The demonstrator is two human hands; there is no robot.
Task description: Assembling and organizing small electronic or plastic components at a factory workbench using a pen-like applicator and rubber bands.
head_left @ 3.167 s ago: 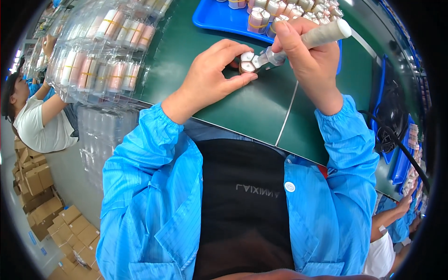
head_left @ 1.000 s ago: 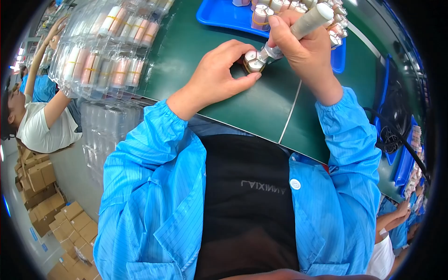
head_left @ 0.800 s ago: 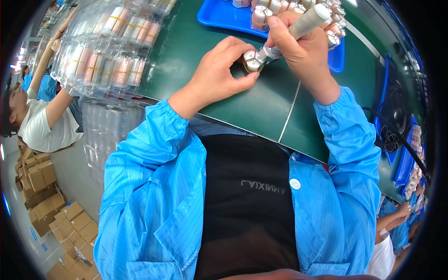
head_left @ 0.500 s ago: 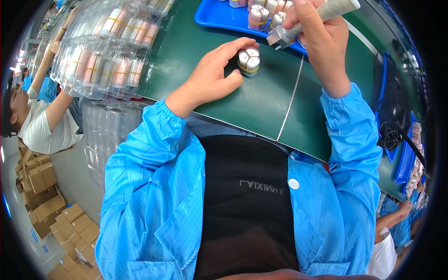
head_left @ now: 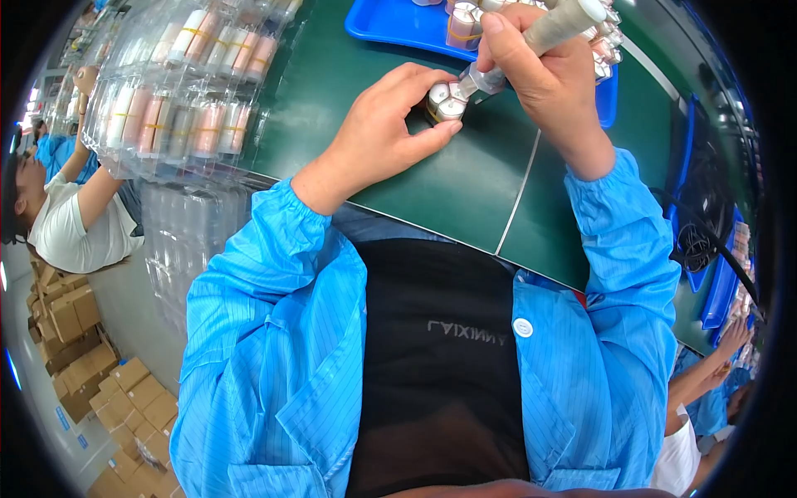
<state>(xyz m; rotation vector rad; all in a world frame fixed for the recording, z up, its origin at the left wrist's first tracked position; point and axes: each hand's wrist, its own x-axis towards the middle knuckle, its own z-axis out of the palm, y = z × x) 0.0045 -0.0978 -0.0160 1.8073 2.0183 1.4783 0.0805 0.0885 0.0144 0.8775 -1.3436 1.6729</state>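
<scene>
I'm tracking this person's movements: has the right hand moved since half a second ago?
Yes. Against the blue tray, the right hand has moved left; the pale tool it holds now reaches the bundle in the left hand.

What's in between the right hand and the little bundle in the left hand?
In the head view, the tool's clear end pokes out from the right hand toward the bundle.

Bundle (head_left: 449, 109) before tray (head_left: 390, 31); cartons (head_left: 143, 398), apparently on floor (head_left: 137, 307), far left
</scene>
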